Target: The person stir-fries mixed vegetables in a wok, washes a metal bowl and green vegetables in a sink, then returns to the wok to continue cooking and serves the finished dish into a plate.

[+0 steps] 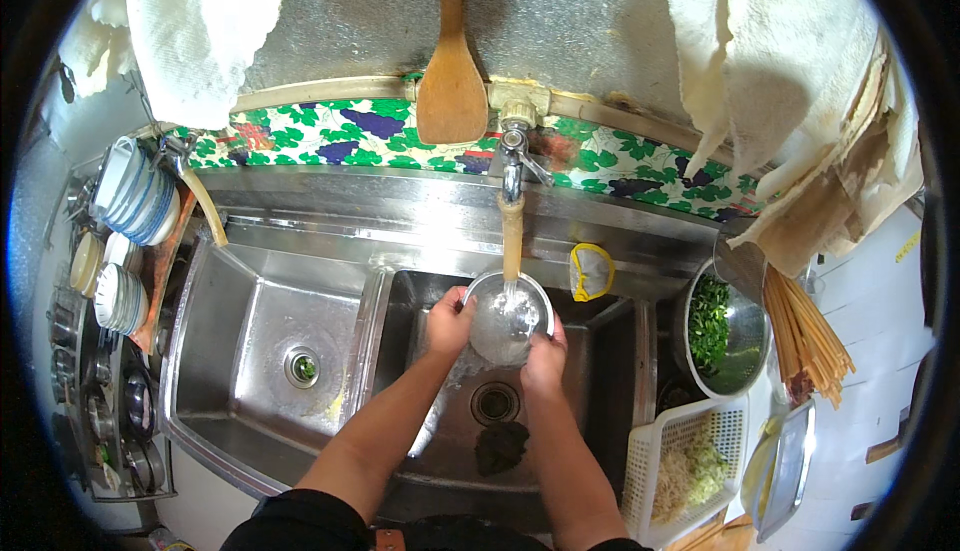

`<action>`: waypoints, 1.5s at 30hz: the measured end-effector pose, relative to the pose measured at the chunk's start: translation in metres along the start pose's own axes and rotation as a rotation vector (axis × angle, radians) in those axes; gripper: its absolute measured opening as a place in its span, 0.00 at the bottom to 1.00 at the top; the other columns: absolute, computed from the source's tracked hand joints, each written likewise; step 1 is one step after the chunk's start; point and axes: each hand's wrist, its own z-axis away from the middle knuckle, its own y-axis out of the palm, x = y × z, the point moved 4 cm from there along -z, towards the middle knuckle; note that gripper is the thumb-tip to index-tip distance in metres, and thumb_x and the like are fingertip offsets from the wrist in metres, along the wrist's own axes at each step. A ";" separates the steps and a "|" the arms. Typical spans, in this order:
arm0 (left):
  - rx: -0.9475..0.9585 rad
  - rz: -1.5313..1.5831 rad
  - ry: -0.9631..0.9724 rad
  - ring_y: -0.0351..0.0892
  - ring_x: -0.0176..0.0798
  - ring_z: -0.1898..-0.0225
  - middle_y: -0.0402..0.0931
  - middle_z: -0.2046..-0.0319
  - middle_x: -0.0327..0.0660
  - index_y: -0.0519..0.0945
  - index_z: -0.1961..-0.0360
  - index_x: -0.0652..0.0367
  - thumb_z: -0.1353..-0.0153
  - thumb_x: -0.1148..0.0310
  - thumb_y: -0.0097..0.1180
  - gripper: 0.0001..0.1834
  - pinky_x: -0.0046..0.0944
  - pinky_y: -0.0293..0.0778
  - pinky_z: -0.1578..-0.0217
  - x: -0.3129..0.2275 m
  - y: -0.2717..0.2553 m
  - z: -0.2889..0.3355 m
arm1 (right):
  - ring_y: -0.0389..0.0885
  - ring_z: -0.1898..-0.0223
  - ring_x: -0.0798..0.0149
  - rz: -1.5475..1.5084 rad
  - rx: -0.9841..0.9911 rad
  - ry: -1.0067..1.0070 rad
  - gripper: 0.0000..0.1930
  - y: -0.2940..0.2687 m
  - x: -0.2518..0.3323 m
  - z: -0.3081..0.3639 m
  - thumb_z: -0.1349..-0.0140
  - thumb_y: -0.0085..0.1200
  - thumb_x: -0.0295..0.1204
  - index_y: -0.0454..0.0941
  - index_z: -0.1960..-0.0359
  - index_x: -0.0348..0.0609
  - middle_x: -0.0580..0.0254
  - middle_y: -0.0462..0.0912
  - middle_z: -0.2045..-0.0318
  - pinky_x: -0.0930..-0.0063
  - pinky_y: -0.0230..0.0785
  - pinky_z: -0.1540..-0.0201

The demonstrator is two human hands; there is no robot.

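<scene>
A round, shiny bowl (508,323) with a pale rim is held under the faucet (513,166), over the right basin of the sink. Water runs into it from the tan hose (511,236) on the spout. My left hand (450,321) grips the bowl's left rim. On its right side, my right hand (546,356) has its fingers closed on the rim. Below the bowl lies a round drain (495,404), with a dark, clumped thing (501,448) beside it whose kind I cannot make out.
A second basin (290,316) adjoins on the left. To the right stand a metal bowl of chopped greens (711,323), a white basket (650,471) of shredded food and a bundle of chopsticks (805,336). Stacked bowls (135,196) fill a rack at left. A wooden spatula (452,96) hangs above.
</scene>
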 end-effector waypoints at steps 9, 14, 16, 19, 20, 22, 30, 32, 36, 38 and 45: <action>-0.091 -0.143 0.081 0.79 0.42 0.74 0.79 0.75 0.46 0.79 0.62 0.60 0.40 0.67 0.58 0.09 0.41 0.73 0.70 -0.012 0.006 -0.007 | 0.76 0.48 0.62 -0.030 -0.048 0.005 0.28 -0.002 0.003 0.002 0.48 0.38 0.10 0.70 0.42 0.35 0.57 0.77 0.49 0.68 0.67 0.42; 0.065 -0.512 0.231 0.79 0.58 0.66 0.80 0.68 0.52 0.78 0.60 0.60 0.38 0.63 0.53 0.12 0.52 0.74 0.64 -0.032 0.023 -0.008 | 0.77 0.49 0.56 -0.106 -0.219 0.208 0.26 -0.030 -0.010 0.003 0.48 0.42 0.13 0.70 0.44 0.34 0.51 0.77 0.50 0.62 0.70 0.44; 0.092 -0.473 0.471 0.77 0.57 0.58 0.78 0.60 0.53 0.76 0.56 0.61 0.41 0.65 0.52 0.14 0.51 0.72 0.56 -0.039 0.034 -0.003 | 0.77 0.49 0.51 -0.175 -0.311 0.432 0.22 -0.047 -0.025 0.005 0.46 0.45 0.18 0.70 0.46 0.32 0.47 0.76 0.50 0.53 0.71 0.44; 0.330 -0.923 0.723 0.64 0.58 0.39 0.66 0.42 0.59 0.67 0.41 0.67 0.46 0.63 0.56 0.32 0.49 0.59 0.38 -0.029 0.055 0.010 | 0.77 0.56 0.49 -0.216 -0.395 0.649 0.12 -0.071 -0.049 0.010 0.42 0.44 0.24 0.71 0.57 0.31 0.50 0.76 0.57 0.50 0.72 0.46; 0.237 -1.034 0.884 0.63 0.59 0.37 0.64 0.41 0.60 0.66 0.40 0.68 0.45 0.61 0.56 0.34 0.49 0.57 0.37 -0.027 0.059 0.024 | 0.77 0.57 0.49 -0.273 -0.323 0.685 0.10 -0.072 -0.055 0.009 0.42 0.45 0.26 0.70 0.61 0.34 0.50 0.75 0.58 0.50 0.73 0.48; 0.312 -1.152 0.824 0.55 0.61 0.32 0.53 0.33 0.60 0.61 0.35 0.65 0.44 0.55 0.55 0.39 0.49 0.54 0.34 -0.010 0.060 0.043 | 0.77 0.56 0.49 -0.287 -0.209 0.630 0.12 -0.075 -0.061 0.005 0.42 0.46 0.25 0.70 0.58 0.33 0.49 0.75 0.57 0.50 0.73 0.49; 0.795 -0.934 0.742 0.57 0.56 0.33 0.54 0.32 0.55 0.65 0.36 0.56 0.41 0.61 0.56 0.32 0.49 0.61 0.37 0.016 0.027 0.053 | 0.78 0.53 0.53 0.137 -0.059 0.503 0.21 -0.059 -0.036 -0.014 0.44 0.49 0.24 0.72 0.46 0.43 0.54 0.78 0.54 0.55 0.73 0.51; 0.881 -0.968 0.429 0.73 0.51 0.43 0.71 0.42 0.51 0.72 0.40 0.56 0.40 0.61 0.59 0.27 0.45 0.69 0.44 0.024 0.031 0.045 | 0.77 0.52 0.55 0.193 -0.043 0.609 0.20 -0.053 -0.036 -0.016 0.40 0.49 0.27 0.72 0.44 0.47 0.58 0.76 0.51 0.55 0.73 0.51; 0.492 0.173 -0.011 0.79 0.44 0.59 0.80 0.59 0.51 0.78 0.52 0.66 0.36 0.56 0.56 0.22 0.41 0.73 0.55 0.020 0.056 0.032 | 0.74 0.44 0.63 -0.017 0.073 0.317 0.17 -0.043 -0.043 -0.026 0.33 0.51 0.36 0.77 0.47 0.43 0.61 0.79 0.49 0.71 0.62 0.40; 0.278 0.107 -0.357 0.79 0.43 0.61 0.80 0.61 0.50 0.78 0.53 0.66 0.35 0.55 0.55 0.22 0.42 0.73 0.56 0.035 0.063 0.011 | 0.71 0.42 0.61 0.271 0.156 0.000 0.16 -0.045 -0.045 -0.028 0.32 0.47 0.32 0.76 0.45 0.42 0.57 0.77 0.45 0.69 0.60 0.38; 0.325 1.027 -0.736 0.80 0.45 0.60 0.79 0.59 0.45 0.74 0.50 0.61 0.35 0.64 0.52 0.16 0.47 0.76 0.53 0.050 0.080 0.005 | 0.71 0.41 0.54 0.918 0.084 -0.508 0.17 -0.026 0.019 -0.007 0.34 0.47 0.26 0.72 0.43 0.39 0.48 0.74 0.43 0.65 0.61 0.38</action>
